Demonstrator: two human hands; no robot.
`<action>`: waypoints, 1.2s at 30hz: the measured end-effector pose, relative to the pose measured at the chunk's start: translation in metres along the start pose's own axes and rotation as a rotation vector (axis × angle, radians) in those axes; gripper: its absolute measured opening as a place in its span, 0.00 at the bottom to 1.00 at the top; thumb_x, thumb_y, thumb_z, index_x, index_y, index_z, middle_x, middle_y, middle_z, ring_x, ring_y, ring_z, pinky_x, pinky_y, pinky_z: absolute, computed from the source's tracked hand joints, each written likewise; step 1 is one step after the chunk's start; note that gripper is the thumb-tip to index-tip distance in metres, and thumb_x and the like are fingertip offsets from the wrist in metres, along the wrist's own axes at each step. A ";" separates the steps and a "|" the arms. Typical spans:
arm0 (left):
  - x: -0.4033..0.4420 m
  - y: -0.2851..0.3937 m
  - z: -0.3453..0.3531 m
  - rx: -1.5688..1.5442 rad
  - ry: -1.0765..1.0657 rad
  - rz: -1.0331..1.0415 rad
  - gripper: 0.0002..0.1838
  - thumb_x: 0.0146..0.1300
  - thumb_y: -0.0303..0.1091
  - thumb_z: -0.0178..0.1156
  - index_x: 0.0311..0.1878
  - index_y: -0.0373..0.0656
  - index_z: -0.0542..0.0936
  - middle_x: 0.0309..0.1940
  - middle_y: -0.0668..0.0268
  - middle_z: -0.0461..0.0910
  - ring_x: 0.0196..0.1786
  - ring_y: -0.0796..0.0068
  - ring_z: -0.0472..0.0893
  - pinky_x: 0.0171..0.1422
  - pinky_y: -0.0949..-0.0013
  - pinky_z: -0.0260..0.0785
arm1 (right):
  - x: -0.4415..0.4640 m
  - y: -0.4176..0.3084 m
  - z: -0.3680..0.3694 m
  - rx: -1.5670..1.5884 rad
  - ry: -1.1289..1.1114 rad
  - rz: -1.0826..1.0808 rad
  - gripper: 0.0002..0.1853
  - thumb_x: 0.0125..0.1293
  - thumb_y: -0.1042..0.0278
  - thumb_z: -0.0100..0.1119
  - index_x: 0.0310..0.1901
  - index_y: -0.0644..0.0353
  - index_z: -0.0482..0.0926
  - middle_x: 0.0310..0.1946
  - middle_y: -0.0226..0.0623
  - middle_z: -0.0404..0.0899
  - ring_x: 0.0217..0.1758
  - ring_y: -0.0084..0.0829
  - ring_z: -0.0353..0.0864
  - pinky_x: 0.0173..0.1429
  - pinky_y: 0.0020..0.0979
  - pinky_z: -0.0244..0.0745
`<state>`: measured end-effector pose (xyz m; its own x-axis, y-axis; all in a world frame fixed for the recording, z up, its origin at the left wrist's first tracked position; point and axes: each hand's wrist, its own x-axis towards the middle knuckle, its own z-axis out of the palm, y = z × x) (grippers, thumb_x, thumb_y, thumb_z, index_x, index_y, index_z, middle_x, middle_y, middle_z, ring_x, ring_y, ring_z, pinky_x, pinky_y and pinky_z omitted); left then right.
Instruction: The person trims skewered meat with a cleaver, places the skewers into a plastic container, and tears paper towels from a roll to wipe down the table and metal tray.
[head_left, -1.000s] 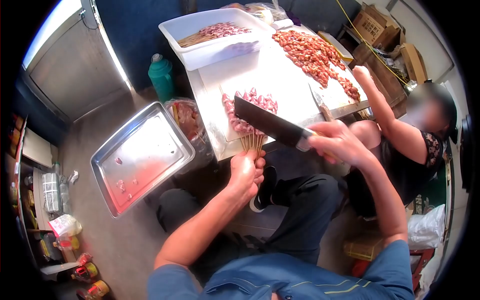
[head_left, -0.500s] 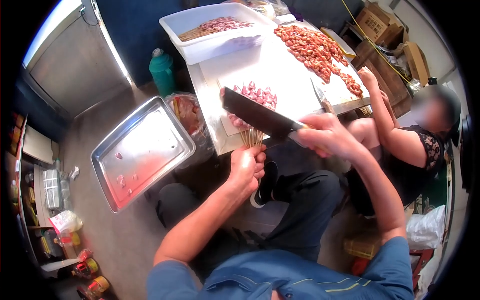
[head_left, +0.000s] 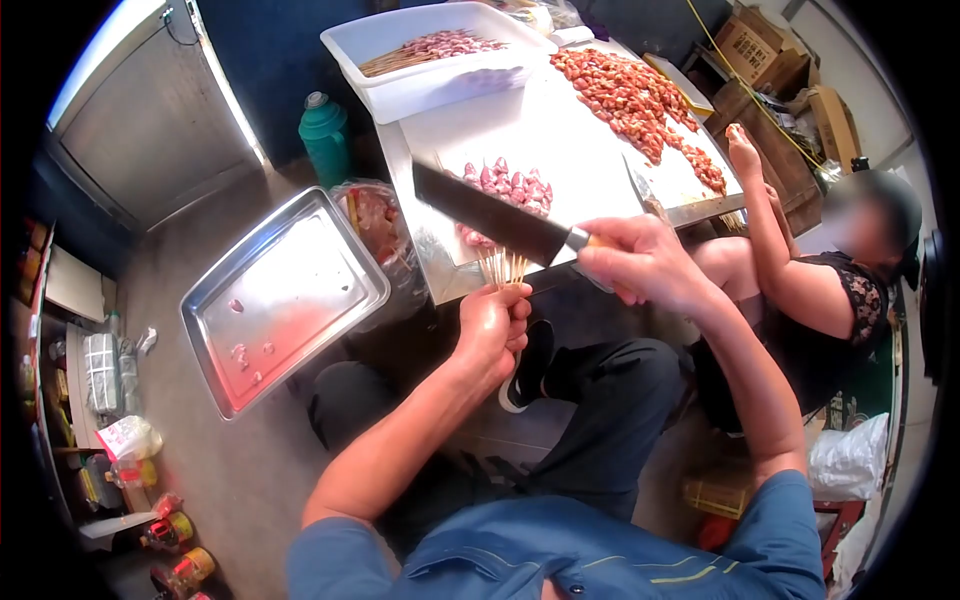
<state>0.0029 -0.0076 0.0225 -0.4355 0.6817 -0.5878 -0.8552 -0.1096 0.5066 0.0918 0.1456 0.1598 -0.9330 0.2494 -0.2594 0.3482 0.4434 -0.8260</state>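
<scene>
Cleaver (head_left: 487, 213): looked dark and broad-bladed, with a bright metal collar and a pale handle.
Cleaver's place: hung over the near left part of the table (head_left: 470, 130), hiding some meat; touching or apart, could not tell.
Cleaver's long axis: ran aslant, handle to the near right, blade end to the far left.
Right hand (head_left: 640, 262): grasped the cleaver's handle, fingers wrapped around.
Skewers (head_left: 515, 185): looked glossy and pinkish red, plump pieces on thin pale sticks.
Skewers' place: lay side by side at the table's near left edge.
Skewers' direction: ran near to far, meat on the far side, bare sticks pointing near and drawn together.
Left hand (head_left: 493, 325): clenched around the bare sticks.
White tub (head_left: 450, 85): stood far left on the table, holding more skewers.
Meat pile (head_left: 630, 100): spread red-brown over the table's far right.
Steel tray (head_left: 300, 290): lay left of the table, holding small scraps.
</scene>
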 end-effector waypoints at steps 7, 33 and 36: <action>0.000 0.001 0.001 -0.008 0.011 -0.013 0.05 0.68 0.28 0.51 0.40 0.38 0.76 0.20 0.72 0.67 0.15 0.85 0.55 0.18 0.77 0.44 | -0.048 0.021 -0.031 -0.101 0.012 0.141 0.20 0.65 0.61 0.60 0.52 0.68 0.80 0.21 0.26 0.74 0.18 0.14 0.70 0.22 0.17 0.64; 0.001 -0.002 0.002 -0.003 -0.013 0.020 0.04 0.68 0.27 0.51 0.41 0.38 0.75 0.20 0.71 0.70 0.14 0.84 0.56 0.19 0.76 0.46 | -0.044 0.008 -0.005 0.132 0.208 -0.009 0.19 0.67 0.65 0.60 0.54 0.69 0.77 0.20 0.24 0.72 0.17 0.13 0.68 0.22 0.17 0.62; 0.001 -0.003 0.001 0.011 -0.003 0.027 0.04 0.69 0.28 0.52 0.41 0.39 0.75 0.20 0.72 0.69 0.14 0.85 0.56 0.19 0.76 0.46 | -0.030 0.014 0.006 0.106 0.195 0.018 0.16 0.66 0.62 0.59 0.47 0.67 0.79 0.20 0.26 0.71 0.17 0.14 0.68 0.22 0.19 0.62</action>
<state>0.0052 -0.0062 0.0210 -0.4574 0.6809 -0.5720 -0.8401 -0.1201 0.5289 0.1241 0.1398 0.1529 -0.8879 0.4227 -0.1815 0.3435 0.3467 -0.8728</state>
